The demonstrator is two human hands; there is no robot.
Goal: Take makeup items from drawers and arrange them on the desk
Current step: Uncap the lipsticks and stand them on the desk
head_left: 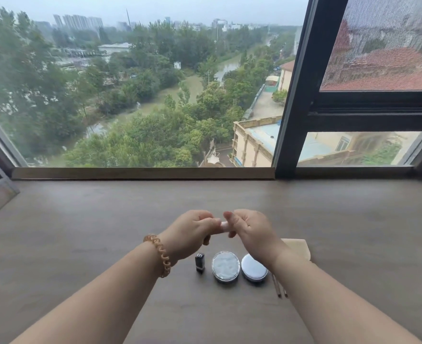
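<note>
Above the middle of the brown desk (81,232), my left hand (191,232) and my right hand (251,233) meet, both closed on a small pale tube-like item (224,225); most of it is hidden by my fingers. Beneath my hands a row stands on the desk: a small black lipstick (199,262), a round clear case with white contents (225,267), and a round dark compact with a silvery lid (253,268). To the right of the compact, thin brush handles (278,290) poke out from under my right forearm.
A beige pouch or cloth (300,247) lies on the desk behind my right wrist. A wide window with a dark frame (292,95) rises behind the wooden sill (143,173) at the desk's far edge. A coiled amber hair tie (159,255) circles my left wrist.
</note>
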